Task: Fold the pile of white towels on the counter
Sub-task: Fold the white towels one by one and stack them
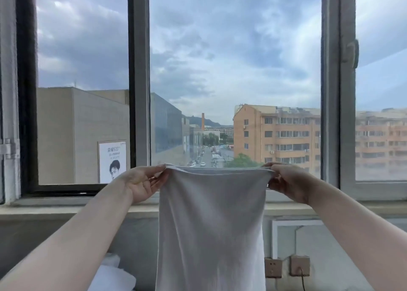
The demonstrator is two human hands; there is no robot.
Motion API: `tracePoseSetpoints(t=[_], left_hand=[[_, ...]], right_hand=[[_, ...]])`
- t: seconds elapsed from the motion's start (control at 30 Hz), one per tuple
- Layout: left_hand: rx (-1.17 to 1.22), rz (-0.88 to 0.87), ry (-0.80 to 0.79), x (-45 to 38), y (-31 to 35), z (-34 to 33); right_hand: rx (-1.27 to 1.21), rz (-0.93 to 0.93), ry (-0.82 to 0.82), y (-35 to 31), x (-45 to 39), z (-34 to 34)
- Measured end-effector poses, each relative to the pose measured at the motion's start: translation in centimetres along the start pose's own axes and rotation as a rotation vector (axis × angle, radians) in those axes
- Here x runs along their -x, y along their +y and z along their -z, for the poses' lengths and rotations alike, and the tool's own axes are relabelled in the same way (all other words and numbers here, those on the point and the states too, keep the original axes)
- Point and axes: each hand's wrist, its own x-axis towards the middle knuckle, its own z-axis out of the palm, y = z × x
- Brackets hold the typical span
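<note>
A white towel [211,229] hangs straight down in front of me, held up at window height. My left hand [143,181] pinches its top left corner and my right hand [286,181] pinches its top right corner, so the top edge is stretched level between them. The towel's lower end runs out of the bottom of the view. More white towel cloth [112,275] shows at the bottom left, below my left forearm. The counter itself is hidden.
A large window [233,70] with grey frames fills the view ahead, with a sill [66,204] below it. On the wall at lower right sit two wall sockets [286,267], one with a cable plugged in.
</note>
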Motion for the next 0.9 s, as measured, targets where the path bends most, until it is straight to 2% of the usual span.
tracePoseSetpoints(t=[0.07, 0.13, 0.23, 0.33, 0.5, 0.6, 0.77, 0.83, 0.9], left_hand=[[-0.053, -0.019, -0.031, 0.4, -0.2, 0.1], [-0.212, -0.07, -0.038, 0.7, -0.6, 0.1], [-0.448, -0.219, 0.148, 0.7, -1.5, -0.7], [-0.603, -0.335, 0.276, 1.1, -2.2, -1.6], [-0.772, -0.508, 0.256, 1.2, -2.8, -1.0], [-0.918, -0.576, 0.26, 0.7, -2.6, -0.5], [-1.179, -0.6, 0.315, -0.5, -1.5, -0.5], [-1.26, -0.6, 0.336, -0.9, -0.9, -1.0], [-1.297, -0.612, 0.346, -1.2, -0.2, -1.7]], right_hand=[[-0.157, -0.026, 0.017, 0.0, -0.2, -0.2], [-0.333, -0.054, 0.024, 0.2, -0.3, 0.1], [-0.478, -0.063, 0.018, 0.7, -0.6, 0.5], [-0.541, -0.031, 0.049, 1.1, -1.0, 0.7], [-0.472, 0.023, 0.062, 1.5, -1.6, 0.9], [-0.142, 0.047, 0.135, 1.5, -1.8, 1.2], [1.043, 0.301, 0.285, -0.2, -1.9, 2.1], [1.242, 0.292, 0.289, -1.7, -2.3, 2.0], [1.256, 0.276, 0.254, -3.2, -2.7, 2.1]])
